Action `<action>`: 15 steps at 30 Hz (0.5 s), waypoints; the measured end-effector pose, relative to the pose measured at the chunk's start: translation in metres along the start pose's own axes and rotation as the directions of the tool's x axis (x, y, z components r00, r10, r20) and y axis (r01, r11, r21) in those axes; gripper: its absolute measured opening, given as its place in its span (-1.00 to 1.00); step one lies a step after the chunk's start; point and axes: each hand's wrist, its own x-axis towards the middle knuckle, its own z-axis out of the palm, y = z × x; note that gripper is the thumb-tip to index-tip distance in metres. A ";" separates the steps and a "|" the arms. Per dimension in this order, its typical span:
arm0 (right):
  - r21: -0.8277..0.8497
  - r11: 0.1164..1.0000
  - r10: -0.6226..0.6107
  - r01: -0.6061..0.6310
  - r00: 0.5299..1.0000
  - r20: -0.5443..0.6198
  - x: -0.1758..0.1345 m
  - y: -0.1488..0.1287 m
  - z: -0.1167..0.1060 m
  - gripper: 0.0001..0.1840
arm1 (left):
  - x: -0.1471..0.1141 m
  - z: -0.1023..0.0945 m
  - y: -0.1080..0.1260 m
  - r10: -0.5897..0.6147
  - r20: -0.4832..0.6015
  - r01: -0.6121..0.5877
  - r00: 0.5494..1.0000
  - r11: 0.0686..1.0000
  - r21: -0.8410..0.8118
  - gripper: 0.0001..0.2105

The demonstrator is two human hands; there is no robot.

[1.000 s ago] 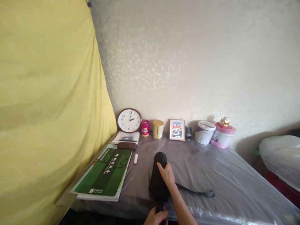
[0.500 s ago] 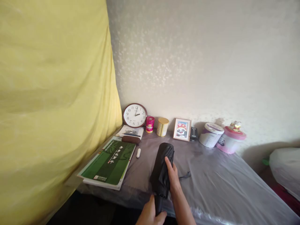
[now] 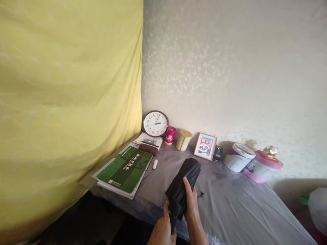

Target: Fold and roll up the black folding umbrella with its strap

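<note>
A folded black umbrella is held at a tilt over the table's front edge, its top pointing away and to the right. My left hand is closed round its handle at the bottom. Along the right side of the folded canopy lies my right hand, thumb on top and fingers wrapped behind, partly hidden. A dark strap end sticks out to the right of that hand.
On the grey-covered table lie a green book, a brown case and a white stick-like object. Along the wall stand a clock, pink can, yellow-lidded can, picture frame and two tubs. A yellow curtain hangs left.
The view has turned slightly, shifting the table items to the right. The umbrella now leans more to the right, and both hands remain on it.
</note>
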 end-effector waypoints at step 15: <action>0.021 0.999 0.021 -0.024 0.991 0.129 -0.003 0.005 -0.004 -0.38 | -0.005 -0.003 0.013 0.109 0.089 -0.105 0.990 0.993 -0.054 -0.20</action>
